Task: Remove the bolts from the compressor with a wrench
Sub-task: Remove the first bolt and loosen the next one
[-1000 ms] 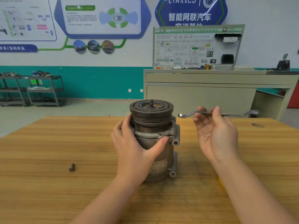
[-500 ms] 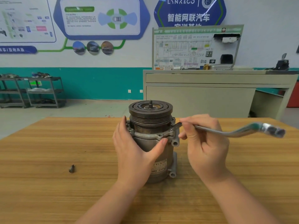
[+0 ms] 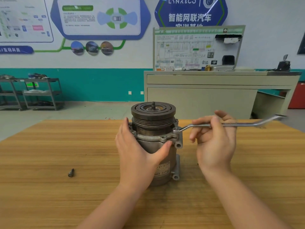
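Observation:
A grey metal compressor [image 3: 153, 123] stands upright on the wooden table [image 3: 49, 146], its pulley on top. My left hand [image 3: 137, 154] grips its body from the left, thumb across the front below the flange. A silver ring wrench [image 3: 244, 123] lies level to the right, its near ring seated on a bolt [image 3: 175, 129] at the flange's right side. My right hand [image 3: 214, 139] holds the wrench shaft between thumb and fingers. Another flange bolt [image 3: 163, 138] shows at the front. One loose bolt [image 3: 71, 172] lies on the table to the left.
Behind the table stands a beige workbench [image 3: 206, 96] carrying a wiring display board [image 3: 196, 48]. Grey shelf carts [image 3: 33, 93] stand at the far left wall. The table's far edge runs just behind the compressor.
The wrench came down from the air onto the flange bolt on the right. My right hand then slid outward along the shaft. My left hand stayed on the compressor.

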Demonstrator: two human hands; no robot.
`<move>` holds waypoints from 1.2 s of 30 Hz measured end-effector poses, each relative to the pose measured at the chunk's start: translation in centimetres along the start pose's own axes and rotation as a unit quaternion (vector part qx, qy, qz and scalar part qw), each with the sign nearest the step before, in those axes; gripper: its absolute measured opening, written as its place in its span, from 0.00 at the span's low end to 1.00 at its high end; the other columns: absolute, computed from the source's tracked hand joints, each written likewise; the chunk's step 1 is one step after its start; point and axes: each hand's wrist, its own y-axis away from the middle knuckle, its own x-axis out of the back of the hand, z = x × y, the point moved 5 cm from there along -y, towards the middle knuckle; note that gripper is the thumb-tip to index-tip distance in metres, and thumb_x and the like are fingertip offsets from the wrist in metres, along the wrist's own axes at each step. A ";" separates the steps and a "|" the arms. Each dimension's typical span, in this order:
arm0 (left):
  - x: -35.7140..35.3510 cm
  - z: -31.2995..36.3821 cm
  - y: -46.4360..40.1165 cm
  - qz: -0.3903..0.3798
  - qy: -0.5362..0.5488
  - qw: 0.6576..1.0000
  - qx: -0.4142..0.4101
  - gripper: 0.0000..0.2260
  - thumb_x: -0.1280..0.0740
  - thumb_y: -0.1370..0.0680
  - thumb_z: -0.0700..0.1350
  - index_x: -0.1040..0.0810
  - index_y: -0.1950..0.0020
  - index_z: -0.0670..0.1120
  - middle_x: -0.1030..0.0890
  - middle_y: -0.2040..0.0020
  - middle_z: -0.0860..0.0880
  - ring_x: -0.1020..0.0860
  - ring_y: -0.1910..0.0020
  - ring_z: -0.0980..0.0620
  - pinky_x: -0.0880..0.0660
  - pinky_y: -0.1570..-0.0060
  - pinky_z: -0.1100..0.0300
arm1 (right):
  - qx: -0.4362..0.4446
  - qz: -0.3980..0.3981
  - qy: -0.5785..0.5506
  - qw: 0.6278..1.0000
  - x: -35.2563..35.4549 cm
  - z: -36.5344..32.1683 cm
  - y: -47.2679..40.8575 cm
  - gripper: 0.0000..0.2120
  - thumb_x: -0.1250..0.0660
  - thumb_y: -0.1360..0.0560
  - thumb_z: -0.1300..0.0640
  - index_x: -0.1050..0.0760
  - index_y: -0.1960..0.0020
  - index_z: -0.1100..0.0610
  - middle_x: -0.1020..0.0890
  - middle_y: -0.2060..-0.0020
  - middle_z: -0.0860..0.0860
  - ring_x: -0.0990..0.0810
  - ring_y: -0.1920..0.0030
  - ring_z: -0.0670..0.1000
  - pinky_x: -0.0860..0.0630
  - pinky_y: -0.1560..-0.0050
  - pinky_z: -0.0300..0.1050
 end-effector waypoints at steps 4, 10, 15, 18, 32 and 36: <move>0.1 0.0 0.0 -0.008 -0.002 1.000 0.002 0.55 0.36 0.40 0.75 0.47 0.21 0.47 0.38 0.25 0.48 0.43 0.26 0.52 0.45 0.28 0.57 | -0.250 0.036 -0.144 0.957 0.6 2.1 -1.2 0.08 0.47 0.16 0.59 0.30 0.50 0.57 0.18 0.69 0.55 0.23 0.75 0.49 0.27 0.75 0.37; 0.2 0.3 -0.1 -0.010 -0.004 1.000 0.008 0.56 0.37 0.40 0.75 0.47 0.21 0.45 0.39 0.25 0.47 0.44 0.25 0.51 0.46 0.28 0.58 | -0.127 0.052 -0.082 0.987 0.1 0.5 -0.9 0.09 0.46 0.16 0.54 0.33 0.53 0.57 0.18 0.69 0.52 0.20 0.72 0.49 0.22 0.70 0.40; 0.3 0.4 -0.1 -0.014 -0.006 1.000 0.005 0.56 0.37 0.40 0.75 0.47 0.21 0.45 0.40 0.25 0.48 0.45 0.25 0.53 0.47 0.29 0.60 | 0.028 -0.015 0.038 0.999 -1.0 -1.2 -0.1 0.07 0.44 0.17 0.55 0.33 0.54 0.52 0.18 0.67 0.52 0.20 0.74 0.50 0.23 0.71 0.41; 0.3 0.4 -0.1 -0.014 -0.005 1.000 0.006 0.55 0.36 0.39 0.74 0.47 0.21 0.45 0.40 0.25 0.48 0.45 0.26 0.52 0.47 0.30 0.61 | 0.138 -0.082 0.092 0.983 -1.6 -2.0 0.9 0.06 0.40 0.18 0.51 0.31 0.54 0.47 0.17 0.64 0.49 0.19 0.73 0.50 0.22 0.70 0.43; 0.2 0.5 -0.1 -0.018 -0.002 1.000 0.003 0.53 0.31 0.37 0.69 0.47 0.21 0.44 0.40 0.26 0.48 0.44 0.26 0.54 0.46 0.29 0.60 | -0.125 0.014 -0.070 0.990 0.3 1.3 -0.8 0.14 0.48 0.16 0.54 0.32 0.58 0.56 0.19 0.69 0.54 0.23 0.76 0.50 0.27 0.73 0.38; 0.2 0.4 -0.1 -0.020 -0.007 1.000 0.005 0.54 0.31 0.38 0.70 0.47 0.21 0.44 0.40 0.26 0.48 0.44 0.26 0.52 0.46 0.29 0.59 | -0.234 0.030 -0.186 0.954 0.6 2.3 -2.0 0.12 0.46 0.16 0.57 0.29 0.55 0.60 0.17 0.65 0.57 0.17 0.66 0.52 0.20 0.65 0.40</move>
